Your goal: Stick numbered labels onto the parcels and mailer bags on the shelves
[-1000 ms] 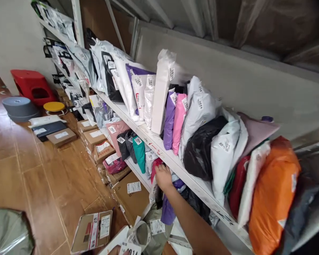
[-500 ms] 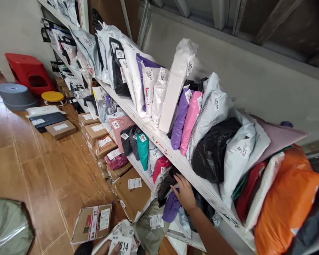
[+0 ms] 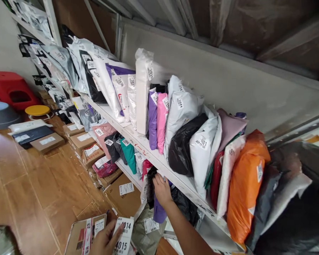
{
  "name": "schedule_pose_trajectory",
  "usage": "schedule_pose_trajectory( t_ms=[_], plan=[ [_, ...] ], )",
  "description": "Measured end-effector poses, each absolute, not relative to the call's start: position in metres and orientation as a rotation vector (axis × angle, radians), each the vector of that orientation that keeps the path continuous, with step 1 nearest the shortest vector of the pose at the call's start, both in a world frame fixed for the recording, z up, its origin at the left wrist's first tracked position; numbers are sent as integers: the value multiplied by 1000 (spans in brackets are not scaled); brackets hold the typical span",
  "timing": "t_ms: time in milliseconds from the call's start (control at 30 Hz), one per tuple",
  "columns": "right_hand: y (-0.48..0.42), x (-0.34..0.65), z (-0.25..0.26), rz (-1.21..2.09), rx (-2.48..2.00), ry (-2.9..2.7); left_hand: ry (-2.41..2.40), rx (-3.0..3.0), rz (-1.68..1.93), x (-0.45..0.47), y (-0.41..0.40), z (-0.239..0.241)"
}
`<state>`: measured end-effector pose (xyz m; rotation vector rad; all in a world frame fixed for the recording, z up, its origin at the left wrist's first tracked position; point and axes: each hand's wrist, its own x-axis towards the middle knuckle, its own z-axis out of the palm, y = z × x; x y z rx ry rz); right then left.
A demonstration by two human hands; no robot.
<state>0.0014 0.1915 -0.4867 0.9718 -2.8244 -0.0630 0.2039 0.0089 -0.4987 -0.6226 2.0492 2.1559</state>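
Note:
My left hand [image 3: 106, 237] pinches a strip of white printed labels [image 3: 124, 233], on which 4014 and 4015 can be read. Reaching under the upper shelf board, my right hand [image 3: 162, 191] has its fingers curled at the edge of a black plastic parcel [image 3: 150, 184] standing on the lower shelf. A purple parcel [image 3: 158, 211] hangs just below that hand, partly covered by it. Left of the black parcel stand a red-pink parcel [image 3: 146, 167], a pale labelled one [image 3: 140, 163] and a teal one [image 3: 129, 156]. My right fingertips are partly hidden.
Numbered bags line the upper shelf [image 3: 175, 171], among them an orange parcel [image 3: 247, 187]. Cardboard boxes [image 3: 126, 194] stand beneath at the left. An olive bag [image 3: 146, 230] and a taped box [image 3: 86, 233] lie low. A red stool [image 3: 13, 90] stands far left.
The view has turned right, so the shelves sit further left. My left hand has come up into view with the labels, now showing 4015 too. My right hand stays among the lower-shelf parcels.

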Motion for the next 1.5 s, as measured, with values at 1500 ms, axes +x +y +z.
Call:
schedule_pose_trajectory(
  t_ms=[1500],
  plan=[
    [187, -2, -508, 166, 712, -3022, 2711, -476, 762, 40, 37, -476]
  ],
)
